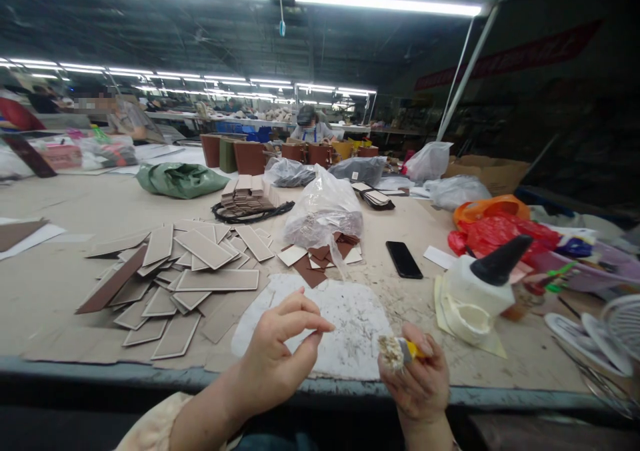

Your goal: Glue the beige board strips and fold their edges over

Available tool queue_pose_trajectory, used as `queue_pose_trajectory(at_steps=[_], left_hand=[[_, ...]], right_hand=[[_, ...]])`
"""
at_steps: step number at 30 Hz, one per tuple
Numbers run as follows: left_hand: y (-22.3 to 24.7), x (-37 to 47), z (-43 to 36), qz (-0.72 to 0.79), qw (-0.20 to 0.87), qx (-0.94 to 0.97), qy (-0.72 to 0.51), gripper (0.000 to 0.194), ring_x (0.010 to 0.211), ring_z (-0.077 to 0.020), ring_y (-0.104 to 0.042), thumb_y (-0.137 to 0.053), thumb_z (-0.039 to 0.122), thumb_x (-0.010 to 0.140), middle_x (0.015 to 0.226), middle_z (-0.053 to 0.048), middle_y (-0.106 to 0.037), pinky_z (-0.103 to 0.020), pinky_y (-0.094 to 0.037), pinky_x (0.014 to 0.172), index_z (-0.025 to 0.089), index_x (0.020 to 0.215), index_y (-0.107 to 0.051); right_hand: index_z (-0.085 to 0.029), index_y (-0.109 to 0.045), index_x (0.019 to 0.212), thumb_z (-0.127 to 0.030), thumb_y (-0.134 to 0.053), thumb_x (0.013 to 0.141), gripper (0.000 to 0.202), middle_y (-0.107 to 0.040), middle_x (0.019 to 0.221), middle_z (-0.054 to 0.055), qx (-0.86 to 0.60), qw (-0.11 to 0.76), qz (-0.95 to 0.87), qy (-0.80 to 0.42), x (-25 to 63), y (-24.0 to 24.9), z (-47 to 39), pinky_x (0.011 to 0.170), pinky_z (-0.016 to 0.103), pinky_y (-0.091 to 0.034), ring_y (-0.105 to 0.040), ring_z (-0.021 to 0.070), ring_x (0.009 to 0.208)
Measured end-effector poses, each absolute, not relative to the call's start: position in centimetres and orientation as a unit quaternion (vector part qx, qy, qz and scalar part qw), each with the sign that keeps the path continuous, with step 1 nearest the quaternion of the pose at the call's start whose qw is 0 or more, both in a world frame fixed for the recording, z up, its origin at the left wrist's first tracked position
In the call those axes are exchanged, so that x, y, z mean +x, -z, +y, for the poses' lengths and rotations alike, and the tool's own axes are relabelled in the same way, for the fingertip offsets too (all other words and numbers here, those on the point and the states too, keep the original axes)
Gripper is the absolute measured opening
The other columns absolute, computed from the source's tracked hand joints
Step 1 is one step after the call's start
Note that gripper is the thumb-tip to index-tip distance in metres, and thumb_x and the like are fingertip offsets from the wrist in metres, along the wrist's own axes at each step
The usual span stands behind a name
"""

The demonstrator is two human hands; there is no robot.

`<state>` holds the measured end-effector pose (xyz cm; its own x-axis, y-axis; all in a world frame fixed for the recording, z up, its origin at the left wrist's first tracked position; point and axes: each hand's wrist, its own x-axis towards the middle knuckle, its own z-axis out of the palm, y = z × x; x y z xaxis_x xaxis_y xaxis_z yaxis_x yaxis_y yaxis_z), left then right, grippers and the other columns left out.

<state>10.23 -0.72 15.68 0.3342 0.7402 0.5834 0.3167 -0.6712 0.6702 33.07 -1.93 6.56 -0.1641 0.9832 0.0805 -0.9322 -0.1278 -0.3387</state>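
My right hand is closed around a glue brush, which has a yellow handle and pale, crusted bristles pointing left. My left hand hovers over the near edge of a white sheet marked with dark smears. Its fingers are stretched out, the thumb close under the index finger, and nothing shows between them. To the left lies a loose heap of flat taupe strips with pale borders. Right of the sheet stands a white plastic glue bottle with a cut opening and a black nozzle.
A black phone lies behind the sheet. Further back are a clear plastic bag, stacked pieces and a green bag. Red bags and a white fan crowd the right. A co-worker sits opposite.
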Motion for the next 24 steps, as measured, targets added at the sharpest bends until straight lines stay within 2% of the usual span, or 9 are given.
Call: queue_pose_trajectory(at_steps=[8,17,24], left_hand=[[-16.0,12.1,-1.0,0.333,0.217,0.780,-0.483,0.011,0.075,-0.0110,-0.062,-0.064,0.013,0.079,0.079,0.000,-0.064,-0.045,-0.034,0.109,0.020,0.085,-0.070],[-16.7,12.7,-0.8,0.320,0.137,0.822,-0.450,0.016,0.078,-0.0123,-0.063,-0.061,0.009,0.078,0.081,0.000,-0.065,-0.053,-0.016,0.115,0.022,0.084,-0.069],[-16.7,12.3,-0.5,0.317,0.110,0.846,-0.416,0.012,0.074,-0.0114,-0.060,-0.060,0.012,0.080,0.080,0.000,-0.064,-0.052,-0.017,0.114,0.021,0.081,-0.068]], right_hand=[[-0.022,-0.046,0.068,-0.033,-0.052,0.089,0.025,-0.010,0.031,-0.017,-0.044,0.621,-0.159,-0.767,32.8,-6.8,-2.1,0.028,0.008,-0.008,0.002,-0.0008,0.023],[-0.022,-0.049,0.069,-0.034,-0.048,0.092,0.026,-0.012,0.031,-0.015,-0.042,0.591,-0.193,-0.782,32.6,-6.9,-2.2,0.031,0.009,-0.012,-0.002,0.0003,0.024],[-0.022,-0.047,0.069,-0.037,-0.047,0.092,0.027,-0.013,0.031,-0.015,-0.048,0.585,-0.199,-0.785,32.6,-6.8,-2.2,0.031,0.010,-0.014,-0.003,0.0008,0.024]])
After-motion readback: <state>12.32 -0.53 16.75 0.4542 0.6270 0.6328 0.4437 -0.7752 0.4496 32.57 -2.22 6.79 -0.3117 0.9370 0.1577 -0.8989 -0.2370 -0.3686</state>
